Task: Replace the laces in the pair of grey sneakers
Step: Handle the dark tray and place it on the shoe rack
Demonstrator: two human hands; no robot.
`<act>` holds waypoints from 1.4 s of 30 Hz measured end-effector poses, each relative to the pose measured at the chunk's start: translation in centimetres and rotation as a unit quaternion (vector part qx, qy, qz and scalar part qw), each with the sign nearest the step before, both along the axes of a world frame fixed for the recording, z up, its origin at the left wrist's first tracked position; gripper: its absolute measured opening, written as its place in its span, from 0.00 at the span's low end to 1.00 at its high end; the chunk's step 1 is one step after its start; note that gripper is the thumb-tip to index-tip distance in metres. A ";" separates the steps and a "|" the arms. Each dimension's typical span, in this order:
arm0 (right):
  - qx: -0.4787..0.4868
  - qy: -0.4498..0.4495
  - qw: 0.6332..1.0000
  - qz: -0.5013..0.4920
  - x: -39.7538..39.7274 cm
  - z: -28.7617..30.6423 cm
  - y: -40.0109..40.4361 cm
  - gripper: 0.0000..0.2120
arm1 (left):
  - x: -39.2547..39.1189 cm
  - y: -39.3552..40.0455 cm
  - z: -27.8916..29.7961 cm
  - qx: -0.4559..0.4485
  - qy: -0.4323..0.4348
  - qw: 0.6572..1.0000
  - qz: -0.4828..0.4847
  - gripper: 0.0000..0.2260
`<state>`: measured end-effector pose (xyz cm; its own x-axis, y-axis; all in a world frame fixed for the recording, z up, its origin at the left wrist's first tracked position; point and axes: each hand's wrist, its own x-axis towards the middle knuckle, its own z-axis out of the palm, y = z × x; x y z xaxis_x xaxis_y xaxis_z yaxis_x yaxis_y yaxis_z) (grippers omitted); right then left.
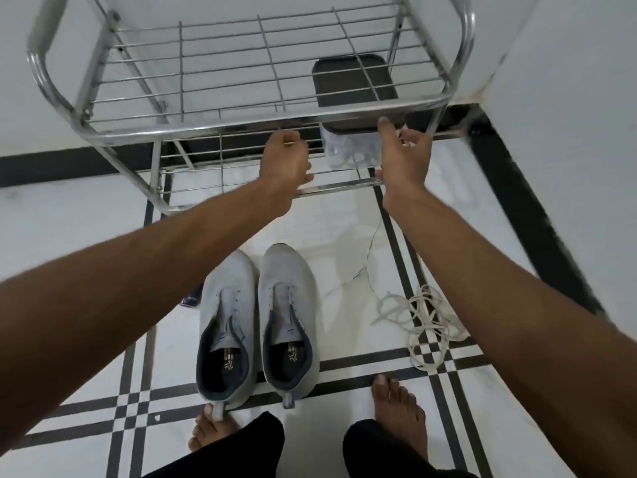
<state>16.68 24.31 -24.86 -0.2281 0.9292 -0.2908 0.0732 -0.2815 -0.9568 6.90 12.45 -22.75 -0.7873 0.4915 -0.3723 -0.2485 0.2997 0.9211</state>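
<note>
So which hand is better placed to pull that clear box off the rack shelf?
Probably the right hand: it is already at the clear box holding laces. The left hand is beside it, on the rack wires.

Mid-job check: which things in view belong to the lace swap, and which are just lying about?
Belongs to the job:
- grey sneakers, unlaced, on the floor
- white laces, a loose heap right of them
- clear container on the rack, laces inside; right hand at it

Lying about:
- metal rack; left hand is at its lower shelf
- small dark blue object left of the sneakers
</note>
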 end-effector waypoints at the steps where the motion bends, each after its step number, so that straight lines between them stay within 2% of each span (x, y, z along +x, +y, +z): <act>1: -0.001 0.002 1.000 -0.002 -0.3 -0.1 0.0 0.19 | -0.3 0.6 0.0 0.004 -0.007 1.000 0.017 0.10; 4: -0.023 0.020 0.999 -0.025 -0.9 -0.4 0.6 0.16 | -0.7 2.2 0.0 0.031 -0.015 0.998 0.050 0.06; 8: -0.028 0.018 0.999 -0.025 -1.5 -0.1 1.1 0.15 | -0.1 3.9 -0.4 0.039 -0.023 0.998 0.044 0.08; 10: -0.033 0.019 0.999 -0.028 -1.7 0.3 1.2 0.15 | 0.4 4.5 -0.3 0.042 -0.021 0.997 0.057 0.06; 14: -0.081 0.052 0.995 -0.032 -1.5 1.3 1.0 0.10 | 0.5 4.8 0.2 0.055 -0.044 0.993 0.094 0.03; 17: -0.121 0.078 0.990 -0.011 0.0 1.9 0.0 0.08 | 1.0 3.7 0.5 0.047 -0.048 0.994 0.085 0.06; 20: -0.149 0.089 0.985 0.005 2.5 2.6 -1.7 0.06 | 2.3 1.5 0.8 0.041 -0.029 0.997 0.053 0.02; 25: -0.197 0.096 0.975 0.029 8.7 2.7 -4.8 0.09 | 6.5 -3.2 1.1 0.040 -0.063 0.997 -0.004 0.12; 28: -0.227 0.091 0.968 0.056 12.8 1.7 -6.9 0.12 | 9.9 -6.1 0.6 0.013 -0.085 0.996 -0.029 0.14; 32: -0.277 0.099 0.953 0.071 17.1 -0.2 -8.6 0.05 | 13.5 -8.7 -1.4 0.004 -0.094 0.995 -0.044 0.14; 34: -0.305 0.097 0.944 0.076 18.7 -1.5 -9.3 0.04 | 14.7 -9.6 -2.9 -0.005 -0.101 0.994 -0.043 0.14; 42: -0.380 0.048 0.919 0.092 21.2 -8.8 -10.8 0.06 | 17.1 -11.4 -10.1 -0.093 -0.133 0.985 -0.060 0.14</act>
